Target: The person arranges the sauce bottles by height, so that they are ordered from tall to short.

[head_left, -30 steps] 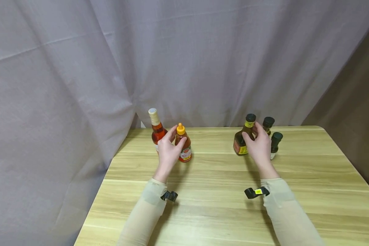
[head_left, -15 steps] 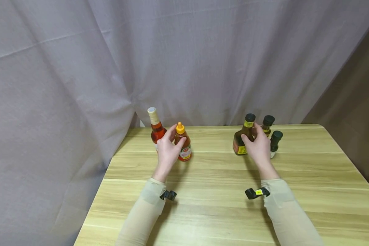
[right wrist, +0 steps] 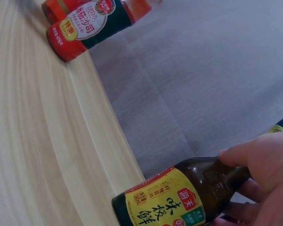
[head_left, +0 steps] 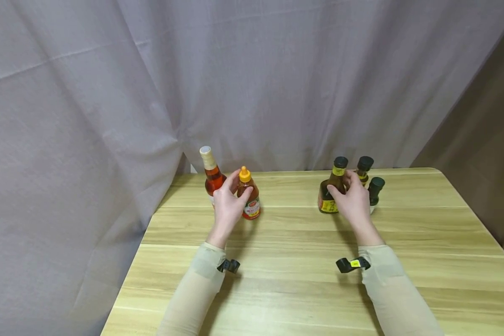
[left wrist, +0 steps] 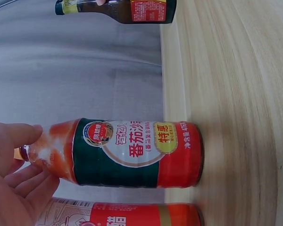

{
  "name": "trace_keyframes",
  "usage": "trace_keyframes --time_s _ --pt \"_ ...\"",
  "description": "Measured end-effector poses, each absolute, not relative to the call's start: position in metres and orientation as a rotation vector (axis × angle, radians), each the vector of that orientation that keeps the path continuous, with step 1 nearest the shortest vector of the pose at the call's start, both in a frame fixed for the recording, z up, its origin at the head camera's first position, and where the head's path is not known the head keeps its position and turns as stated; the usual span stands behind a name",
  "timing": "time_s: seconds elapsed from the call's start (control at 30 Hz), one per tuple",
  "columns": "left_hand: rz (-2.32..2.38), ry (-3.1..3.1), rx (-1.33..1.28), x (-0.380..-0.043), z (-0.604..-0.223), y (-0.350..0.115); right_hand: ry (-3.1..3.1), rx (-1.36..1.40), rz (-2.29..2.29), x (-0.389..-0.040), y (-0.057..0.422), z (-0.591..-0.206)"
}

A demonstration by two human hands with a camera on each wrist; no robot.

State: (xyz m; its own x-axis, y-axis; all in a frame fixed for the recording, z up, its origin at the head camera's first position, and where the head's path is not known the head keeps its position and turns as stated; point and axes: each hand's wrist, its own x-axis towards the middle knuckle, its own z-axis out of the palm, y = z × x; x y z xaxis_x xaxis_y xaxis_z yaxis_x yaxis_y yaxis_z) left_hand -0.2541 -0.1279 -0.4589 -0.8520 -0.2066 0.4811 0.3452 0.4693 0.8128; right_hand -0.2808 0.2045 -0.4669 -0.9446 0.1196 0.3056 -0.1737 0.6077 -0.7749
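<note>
My left hand [head_left: 228,200] holds a ketchup bottle [head_left: 252,208] round its upper part, below the orange pointed cap. The ketchup bottle stands upright, its red and green label turned forward in the left wrist view. Just left of it is a taller red vinegar bottle [head_left: 213,178] with a cream neck, partly behind the hand. On the other side, my right hand [head_left: 353,201] grips a dark soy sauce bottle [head_left: 329,205] near its neck. Its yellow label [right wrist: 167,200] shows in the right wrist view, and the bottle stands at the table's back.
Two dark-capped bottles stand beside my right hand, one farther back [head_left: 365,164] and a smaller one [head_left: 375,187] to the right; the hand partly covers them. A grey curtain [head_left: 277,93] hangs behind the wooden table [head_left: 294,275].
The soy sauce bottle has turned in my right hand, bringing its yellow label round to the front. My left hand stays on the ketchup bottle. The head view has shifted slightly.
</note>
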Motion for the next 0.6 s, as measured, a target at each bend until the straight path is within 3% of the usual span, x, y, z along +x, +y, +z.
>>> trace_keyframes --time_s 0.6 --pt "-1.38 -2.197 -0.12 -0.2541 -0.4603 -0.1329 -2.509 0.1 1.289 -0.2823 0.2054 -0.4694"
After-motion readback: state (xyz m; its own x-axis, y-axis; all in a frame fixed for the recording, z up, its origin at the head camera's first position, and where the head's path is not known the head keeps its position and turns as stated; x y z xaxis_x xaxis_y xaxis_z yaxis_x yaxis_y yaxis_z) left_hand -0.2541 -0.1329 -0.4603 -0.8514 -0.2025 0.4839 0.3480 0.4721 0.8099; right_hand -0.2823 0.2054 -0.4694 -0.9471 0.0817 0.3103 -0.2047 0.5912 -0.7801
